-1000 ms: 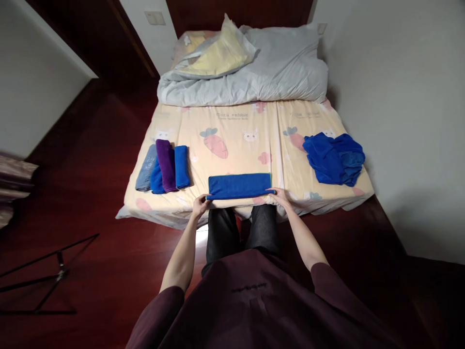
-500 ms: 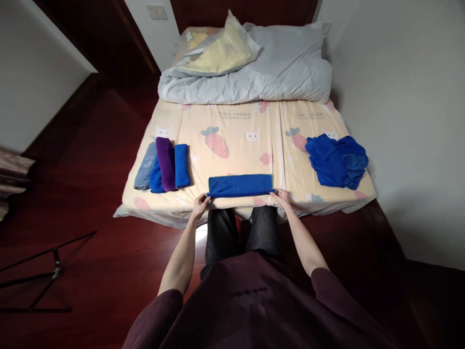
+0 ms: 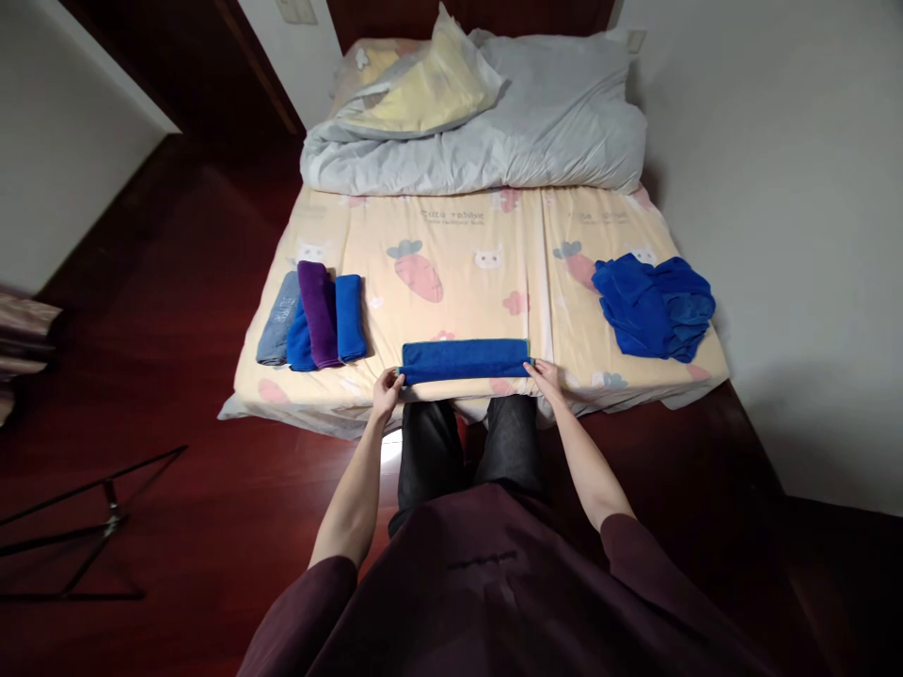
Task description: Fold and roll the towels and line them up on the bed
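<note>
A blue towel (image 3: 466, 359) lies as a long narrow strip near the front edge of the bed, its near edge turned over in a fold. My left hand (image 3: 388, 391) pinches the near left corner of the towel. At the opposite end, my right hand (image 3: 546, 379) grips the near right corner between thumb and fingers. To the left rest several rolled or folded towels: a grey one (image 3: 277, 320), a purple one (image 3: 320, 315), a blue one (image 3: 351, 318) and another blue one partly hidden under the purple.
A crumpled heap of blue towels (image 3: 656, 306) sits on the right of the bed. Across the far end lies a grey quilt (image 3: 564, 113) with a yellow pillow (image 3: 430, 94). A black metal stand (image 3: 109, 522) is on the floor at left.
Both hands have lifted the towel's near edge slightly and moved it away from me, so the turned-over fold now covers more of the strip. The other towels stay put.
</note>
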### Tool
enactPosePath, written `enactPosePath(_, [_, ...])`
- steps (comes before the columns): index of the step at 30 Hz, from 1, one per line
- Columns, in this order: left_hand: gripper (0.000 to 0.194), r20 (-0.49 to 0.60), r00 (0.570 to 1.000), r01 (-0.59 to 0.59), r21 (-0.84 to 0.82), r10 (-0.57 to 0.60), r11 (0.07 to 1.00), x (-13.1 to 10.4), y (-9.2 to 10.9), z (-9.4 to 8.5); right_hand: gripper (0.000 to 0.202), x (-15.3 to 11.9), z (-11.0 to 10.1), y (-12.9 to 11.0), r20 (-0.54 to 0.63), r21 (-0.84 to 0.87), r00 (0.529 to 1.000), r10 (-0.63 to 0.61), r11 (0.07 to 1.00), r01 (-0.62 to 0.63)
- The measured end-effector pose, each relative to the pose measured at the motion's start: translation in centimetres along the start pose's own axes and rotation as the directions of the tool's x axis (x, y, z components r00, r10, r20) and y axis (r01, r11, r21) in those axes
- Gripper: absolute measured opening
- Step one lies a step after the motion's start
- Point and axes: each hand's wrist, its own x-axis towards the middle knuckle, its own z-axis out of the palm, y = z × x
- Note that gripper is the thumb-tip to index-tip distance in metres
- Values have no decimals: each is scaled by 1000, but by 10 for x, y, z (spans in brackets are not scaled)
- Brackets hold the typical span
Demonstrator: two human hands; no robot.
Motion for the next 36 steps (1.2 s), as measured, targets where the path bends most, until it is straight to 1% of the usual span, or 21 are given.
enactPosePath(4, [47, -23, 1000, -9, -20, 8, 1000, 0, 0, 1, 55, 2, 1, 5, -17, 19, 1000, 15, 1000, -14])
enactPosePath(9, [44, -66, 998, -20, -24, 19, 1000, 0, -2, 2, 62, 6, 4, 12, -62, 33, 997, 36, 999, -34])
enactPosePath(13, [38, -63, 998, -16, 15, 17, 1000, -1, -3, 2, 66, 8, 6, 16, -88, 33, 995, 41, 999, -38])
enactPosePath(20, [32, -62, 995, -64, 132, 72, 989, -1, -1, 1, 62, 8, 10, 20, -103, -22, 995, 18, 1000, -20])
enactPosePath(25, [31, -40, 993, -101, 254, 115, 962, 1, 2, -1, 52, 8, 14, 17, -117, -101, 993, -13, 995, 1])
enactPosePath(30, [28, 12, 984, -168, 382, 177, 909, 4, 9, -4, 36, 4, 11, 4, -91, -197, 994, -62, 979, 43])
enactPosePath(31, [28, 23, 981, -187, 405, 195, 895, 3, 11, -5, 33, 2, 9, 0, -84, -218, 993, -85, 974, 65])
enactPosePath(33, [29, 43, 971, -230, 441, 236, 868, 1, 17, -7, 28, -2, 6, -9, -38, -312, 982, -186, 936, 165])
enactPosePath(34, [31, 65, 963, -263, 458, 263, 849, -1, 21, -7, 28, -5, 5, -14, 7, -380, 967, -255, 894, 238])
enactPosePath(35, [32, 112, 949, -311, 482, 294, 819, -2, 24, -7, 29, -8, 4, -18, 71, -450, 944, -323, 834, 319])
enactPosePath(36, [34, 184, 928, -371, 511, 323, 775, -3, 27, -6, 31, -11, 5, -23, 148, -510, 915, -376, 763, 397])
